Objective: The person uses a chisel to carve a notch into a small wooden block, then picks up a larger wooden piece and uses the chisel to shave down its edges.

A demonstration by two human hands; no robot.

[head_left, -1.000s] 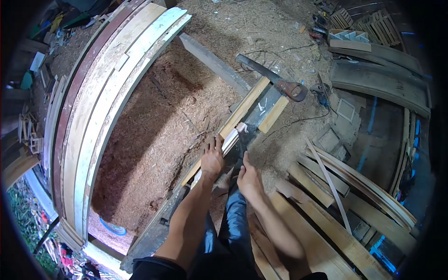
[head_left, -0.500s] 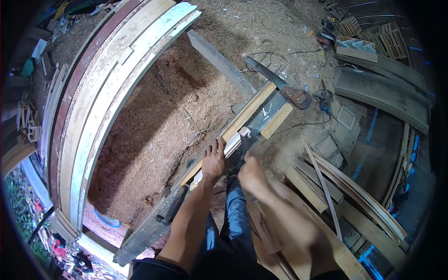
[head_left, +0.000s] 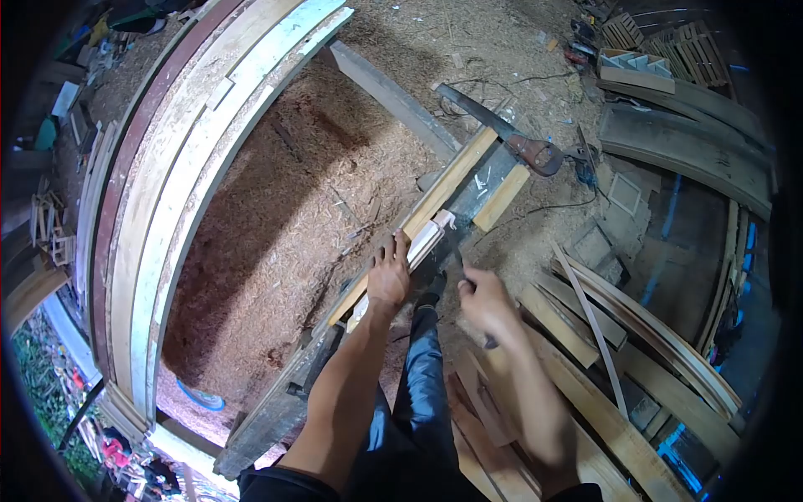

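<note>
My left hand (head_left: 389,280) presses down with spread fingers on a pale, narrow wood piece (head_left: 425,241) lying along the bench (head_left: 439,247). A longer yellowish board (head_left: 452,182) runs beside it, under my fingertips. The far end of the pale piece has a ragged, splintered curl. My right hand (head_left: 488,303) is wrapped round a narrow tool (head_left: 458,258) that looks like a chisel, its dark blade pointing away from me toward the pale piece. The fist hides most of the handle. A handsaw (head_left: 502,130) lies across the bench's far end, near a short wood block (head_left: 500,198).
Sawdust and shavings cover the ground (head_left: 276,243). Large curved wooden frames (head_left: 188,167) arch on the left. To the right are stacked planks (head_left: 644,335) and a curved panel (head_left: 686,151). A cable (head_left: 544,207) runs over the ground.
My right hand has drawn back to the right with the tool, away from the pale piece. My left hand stays on the wood. The view has shifted slightly.
</note>
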